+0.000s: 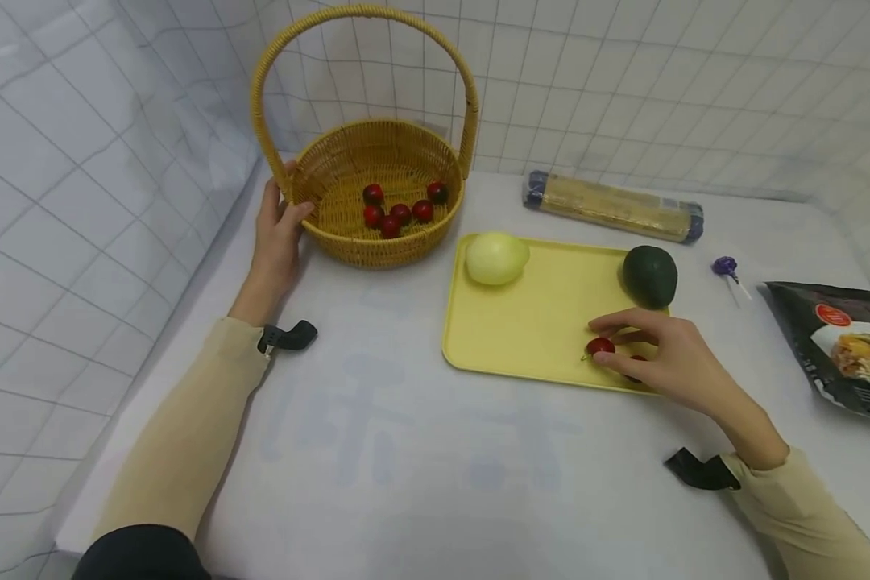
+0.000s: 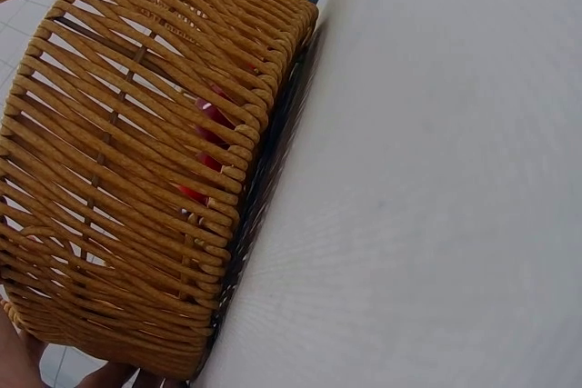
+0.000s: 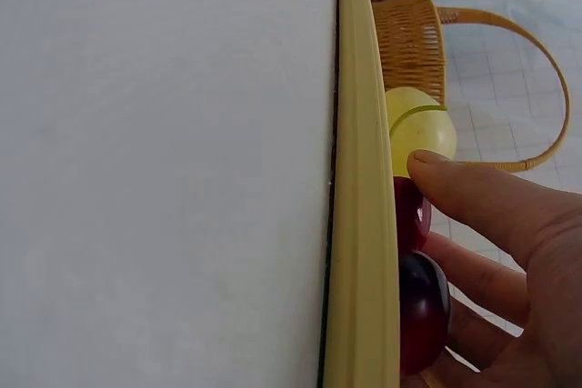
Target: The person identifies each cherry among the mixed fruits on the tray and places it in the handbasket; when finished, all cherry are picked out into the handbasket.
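At the left, my left hand (image 1: 279, 238) grips the side of a yellow wicker basket (image 1: 377, 254), thumb at its rim. Several dark red cherries (image 1: 400, 213) lie inside; the left wrist view shows bits of red through the basket's weave (image 2: 118, 170). My right hand (image 1: 660, 354) is over the near right part of a yellow tray (image 1: 529, 322), pinching a cherry (image 1: 600, 346) with a stem between thumb and fingers. Under that hand sits another dark cherry (image 3: 424, 311), mostly hidden in the head view. A pale green fruit (image 1: 496, 259) and an avocado (image 1: 649, 276) rest on the tray.
Behind the tray lies a gold roll with dark blue ends (image 1: 616, 208). A purple-wrapped lollipop (image 1: 725, 267) and a black food packet (image 1: 837, 350) are to the right. The tall basket handle (image 1: 366, 11) arches upward near the tiled back wall.
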`<state>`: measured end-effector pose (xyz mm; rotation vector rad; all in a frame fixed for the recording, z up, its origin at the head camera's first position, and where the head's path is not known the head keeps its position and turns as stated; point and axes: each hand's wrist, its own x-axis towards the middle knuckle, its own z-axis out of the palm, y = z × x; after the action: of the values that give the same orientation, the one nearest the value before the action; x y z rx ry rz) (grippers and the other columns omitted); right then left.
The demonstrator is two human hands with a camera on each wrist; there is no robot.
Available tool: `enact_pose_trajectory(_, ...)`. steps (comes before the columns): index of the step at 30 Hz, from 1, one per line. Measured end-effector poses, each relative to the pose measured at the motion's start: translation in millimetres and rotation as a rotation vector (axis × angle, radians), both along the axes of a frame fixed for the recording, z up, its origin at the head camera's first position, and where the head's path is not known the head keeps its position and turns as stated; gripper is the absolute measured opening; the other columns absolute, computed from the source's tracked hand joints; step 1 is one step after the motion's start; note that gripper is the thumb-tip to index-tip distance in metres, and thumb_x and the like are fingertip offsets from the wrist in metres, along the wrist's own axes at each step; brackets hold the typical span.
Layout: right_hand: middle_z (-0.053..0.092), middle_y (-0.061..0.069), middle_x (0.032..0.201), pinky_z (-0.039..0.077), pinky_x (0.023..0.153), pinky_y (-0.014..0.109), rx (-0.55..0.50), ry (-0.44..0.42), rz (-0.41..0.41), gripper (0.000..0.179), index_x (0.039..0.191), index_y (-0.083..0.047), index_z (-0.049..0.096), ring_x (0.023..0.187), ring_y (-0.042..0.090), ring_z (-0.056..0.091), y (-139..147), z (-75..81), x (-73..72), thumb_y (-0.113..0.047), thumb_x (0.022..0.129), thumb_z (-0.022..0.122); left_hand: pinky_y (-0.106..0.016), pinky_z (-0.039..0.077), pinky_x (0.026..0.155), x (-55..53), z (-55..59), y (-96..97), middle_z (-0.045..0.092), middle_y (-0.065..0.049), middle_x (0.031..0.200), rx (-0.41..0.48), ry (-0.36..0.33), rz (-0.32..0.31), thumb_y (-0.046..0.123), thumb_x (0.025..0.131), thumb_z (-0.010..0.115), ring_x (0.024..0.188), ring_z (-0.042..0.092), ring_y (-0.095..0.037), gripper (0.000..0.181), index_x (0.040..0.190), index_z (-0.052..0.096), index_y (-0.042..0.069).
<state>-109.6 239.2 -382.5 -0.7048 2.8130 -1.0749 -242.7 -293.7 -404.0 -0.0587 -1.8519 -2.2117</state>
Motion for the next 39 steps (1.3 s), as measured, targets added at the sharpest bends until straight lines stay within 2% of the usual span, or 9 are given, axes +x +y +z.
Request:
enact_pose_trajectory(8,0.076,0.0,0.12,0.05,0.088,0.007,0.024,0.025,0.006,0.041,0.125,-0.019,0.076,0.1,0.002,0.068,14.9,6.8,7.6,-0.015,0.086,0.088,-0.038,0.03,0.119,2.9,-9.6,11.8,0.038,-0.004,0.168,-0.032,-0.011,-0.016,0.009,0.098,0.055,0.15,0.04,-0.028,0.067,0.161,0.041,0.027)
enact_pose_trajectory(13,0.076,-0.003,0.118,0.051,0.088,0.009,0.016,0.066,0.037,0.045,0.125,-0.019,0.076,0.099,0.003,0.068,13.3,5.1,4.4,-0.012,0.083,0.091,-0.034,0.031,0.118,5.4,-7.8,8.4,0.038,-0.004,0.167,-0.003,0.019,0.001,0.009,0.098,0.057,0.152,0.038,-0.026,0.066,0.16,0.042,0.023)
enact_pose_trajectory(17,0.076,-0.005,0.116,0.052,0.086,0.01,-0.002,0.055,0.046,0.044,0.124,-0.02,0.076,0.098,0.002,0.067,10.0,2.9,3.2,-0.012,0.083,0.09,-0.032,0.03,0.12,7.7,-6.8,4.4,0.036,-0.005,0.168,0.009,0.02,0.0,0.009,0.098,0.057,0.154,0.036,-0.026,0.066,0.161,0.041,0.022)
enact_pose_trajectory(24,0.076,-0.007,0.113,0.054,0.084,0.013,-0.015,0.042,0.041,0.04,0.122,-0.021,0.077,0.097,0.002,0.068,5.1,-4.6,5.2,-0.013,0.084,0.09,-0.036,0.028,0.121,11.3,-8.7,0.5,0.038,-0.003,0.167,-0.028,-0.001,0.028,0.007,0.098,0.056,0.154,0.036,-0.024,0.065,0.16,0.043,0.023)
enact_pose_trajectory(31,0.075,-0.007,0.113,0.053,0.083,0.012,-0.022,0.045,0.018,0.039,0.122,-0.022,0.077,0.097,0.002,0.068,2.6,-11.2,6.2,-0.014,0.085,0.089,-0.038,0.026,0.124,6.9,-2.2,-1.7,0.038,-0.003,0.168,-0.057,-0.003,0.002,0.008,0.098,0.057,0.154,0.037,-0.026,0.067,0.161,0.043,0.025)
enact_pose_trajectory(39,0.076,-0.007,0.111,0.053,0.083,0.012,-0.003,0.093,0.022,0.04,0.121,-0.022,0.077,0.095,0.003,0.07,2.3,-6.1,1.8,-0.012,0.084,0.09,-0.036,0.028,0.119,2.4,1.2,-1.5,0.038,-0.004,0.168,-0.034,0.0,-0.002,0.007,0.098,0.054,0.15,0.039,-0.027,0.067,0.161,0.042,0.026)
